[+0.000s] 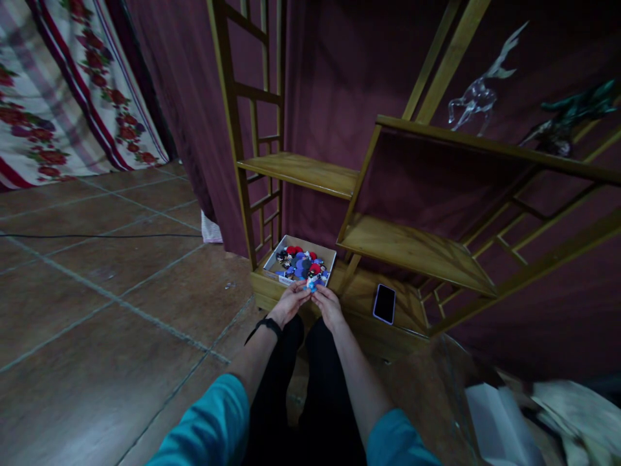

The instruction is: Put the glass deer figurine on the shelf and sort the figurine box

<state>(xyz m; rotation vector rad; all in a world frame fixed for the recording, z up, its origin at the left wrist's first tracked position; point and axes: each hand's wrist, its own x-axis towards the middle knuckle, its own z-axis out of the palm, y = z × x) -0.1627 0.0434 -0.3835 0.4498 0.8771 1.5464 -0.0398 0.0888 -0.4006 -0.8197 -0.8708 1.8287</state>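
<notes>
My left hand [292,299] and my right hand [328,303] meet in front of me, the fingers of both closed on a small blue-and-white figurine [312,283]. Its finer details are too small to make out. Just beyond my fingertips sits a shallow white box [330,254] on the lowest board of a wooden shelf unit. Inside the box lies a pile of small red, black, blue and grey pieces [301,264], some of which look like little figures. A black band [272,325] circles my left wrist.
A phone [385,303] lies on the low wooden board [356,294] to the right. Higher up, a clear deer figurine [478,97] and a dark green ornament [557,129] stand on a shelf. A black cable [101,236] crosses the tiled floor. White material [502,421] lies at lower right.
</notes>
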